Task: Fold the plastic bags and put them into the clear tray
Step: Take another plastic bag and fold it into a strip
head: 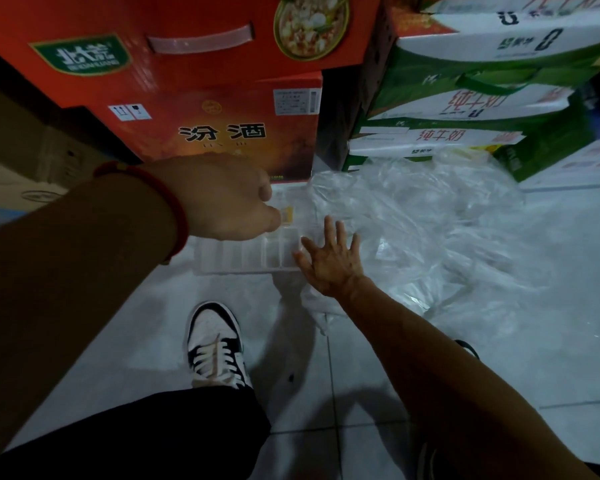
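Observation:
A clear tray (243,258) with several compartments lies on the tiled floor in front of the red boxes. My left hand (227,199) hovers over its far side with fingers curled down, pinching a small folded piece with a yellow mark (287,213). My right hand (329,259) is spread flat, fingers straight, at the tray's right end and over the edge of the plastic. A big heap of crumpled clear plastic bags (423,230) spreads over the floor to the right. One whitish bag (317,306) lies under my right wrist.
Stacked red cartons (222,133) stand right behind the tray. Green and white milk cartons (465,109) are piled at the back right. Brown cardboard boxes (21,150) sit at the left. My black-and-white shoe (215,344) and dark trouser leg are just below the tray.

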A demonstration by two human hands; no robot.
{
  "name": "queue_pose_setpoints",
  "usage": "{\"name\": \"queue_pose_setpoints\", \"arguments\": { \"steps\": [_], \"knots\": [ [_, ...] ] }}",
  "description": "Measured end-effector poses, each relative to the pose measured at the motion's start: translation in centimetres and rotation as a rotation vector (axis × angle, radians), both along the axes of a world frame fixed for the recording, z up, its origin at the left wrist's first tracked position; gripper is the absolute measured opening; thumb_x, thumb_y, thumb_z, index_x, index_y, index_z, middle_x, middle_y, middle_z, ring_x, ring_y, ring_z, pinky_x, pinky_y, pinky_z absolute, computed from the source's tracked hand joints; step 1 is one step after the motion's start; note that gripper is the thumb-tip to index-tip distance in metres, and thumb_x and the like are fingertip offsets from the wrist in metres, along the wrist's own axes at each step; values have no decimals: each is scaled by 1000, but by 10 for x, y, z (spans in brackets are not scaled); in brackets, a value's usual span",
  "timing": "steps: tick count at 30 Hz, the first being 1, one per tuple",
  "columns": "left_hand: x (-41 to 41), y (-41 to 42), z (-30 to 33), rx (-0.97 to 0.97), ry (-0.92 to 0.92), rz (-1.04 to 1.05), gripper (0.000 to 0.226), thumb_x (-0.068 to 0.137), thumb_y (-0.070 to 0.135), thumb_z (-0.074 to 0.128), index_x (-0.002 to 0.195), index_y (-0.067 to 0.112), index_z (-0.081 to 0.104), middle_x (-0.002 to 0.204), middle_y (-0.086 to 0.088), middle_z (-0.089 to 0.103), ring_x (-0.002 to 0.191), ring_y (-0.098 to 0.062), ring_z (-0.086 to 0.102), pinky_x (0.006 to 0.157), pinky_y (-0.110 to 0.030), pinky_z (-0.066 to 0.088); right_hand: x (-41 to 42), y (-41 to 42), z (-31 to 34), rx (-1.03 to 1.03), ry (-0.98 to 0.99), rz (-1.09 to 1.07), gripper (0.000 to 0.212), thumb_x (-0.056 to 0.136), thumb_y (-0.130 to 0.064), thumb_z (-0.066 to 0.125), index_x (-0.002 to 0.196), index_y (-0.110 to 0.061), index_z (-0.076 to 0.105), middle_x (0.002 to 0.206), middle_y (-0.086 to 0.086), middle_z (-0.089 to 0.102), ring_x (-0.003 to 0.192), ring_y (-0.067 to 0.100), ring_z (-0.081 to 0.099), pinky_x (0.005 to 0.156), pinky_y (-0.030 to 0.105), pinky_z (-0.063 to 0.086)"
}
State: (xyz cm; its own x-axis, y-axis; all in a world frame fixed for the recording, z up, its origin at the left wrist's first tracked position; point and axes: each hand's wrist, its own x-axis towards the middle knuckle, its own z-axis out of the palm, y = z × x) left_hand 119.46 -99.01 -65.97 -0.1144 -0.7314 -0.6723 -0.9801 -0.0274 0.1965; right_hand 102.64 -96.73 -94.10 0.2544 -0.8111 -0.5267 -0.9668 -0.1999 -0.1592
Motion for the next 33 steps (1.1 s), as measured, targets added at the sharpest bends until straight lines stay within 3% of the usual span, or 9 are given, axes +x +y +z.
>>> {"name": "queue_pose_setpoints", "arguments": {
  "steps": [5,10,15,18,21,23,27,30,33],
  "knots": [
    [-7,2,7,-22,3,-50,40,100,46,56,127,19,65,135,-6,62,124,-25,57,102,-37,45,-54,19,30,-494,-255,1,44,94,-40,47,118,-13,72,145,21,56,131,40,53,105,52,44],
    [-11,2,13,-75,9,-56,36,98,43,58,125,20,67,130,-6,63,117,-25,58,101,-39,49,-109,6,36,-538,-78,-302,36,91,-24,68,125,-18,57,147,20,51,144,41,39,116,59,29],
    [-24,2,16,-75,-13,-92,36,100,40,55,127,17,66,129,-8,63,116,-26,59,99,-38,50,-124,-4,37,-508,-26,-432,23,100,-18,61,122,-21,57,80,1,70,92,28,69,117,53,20],
    [-33,-4,21,-130,-3,-145,33,98,40,57,117,17,71,121,-6,67,110,-26,61,96,-39,52,-130,-4,63,-625,-141,-444,19,105,-22,54,100,-19,72,72,2,71,76,28,69,109,47,35],
    [-51,-7,27,-204,71,-204,25,96,36,60,99,16,73,103,-6,70,92,-23,64,83,-36,55,-141,-6,115,-540,-487,-513,24,106,-27,55,95,-15,74,76,-1,76,70,16,72,78,26,54],
    [-68,-4,33,-245,156,-201,26,94,35,64,112,19,71,114,-5,70,100,-23,65,87,-33,55,-146,-5,159,-372,-761,-631,22,105,-26,61,103,-9,75,82,0,79,74,9,75,75,18,57],
    [-105,16,47,-230,408,-200,77,88,46,75,152,25,39,141,2,51,124,-18,54,90,-20,38,-147,11,248,-254,-1157,-719,20,102,-15,65,99,2,73,74,6,74,63,13,71,62,26,59],
    [-131,32,54,-322,758,30,60,85,19,81,139,23,55,106,4,58,81,-14,65,68,-24,57,-150,27,303,-338,-1126,-646,20,102,-18,65,89,-4,72,69,3,71,53,14,62,52,25,51],
    [-144,36,66,-493,1032,250,26,85,-6,70,103,12,73,86,-14,67,55,-15,67,50,-22,54,-166,37,339,-481,-1056,-650,27,103,-22,65,81,-6,68,65,2,68,44,15,50,44,28,41]
  ]
}}
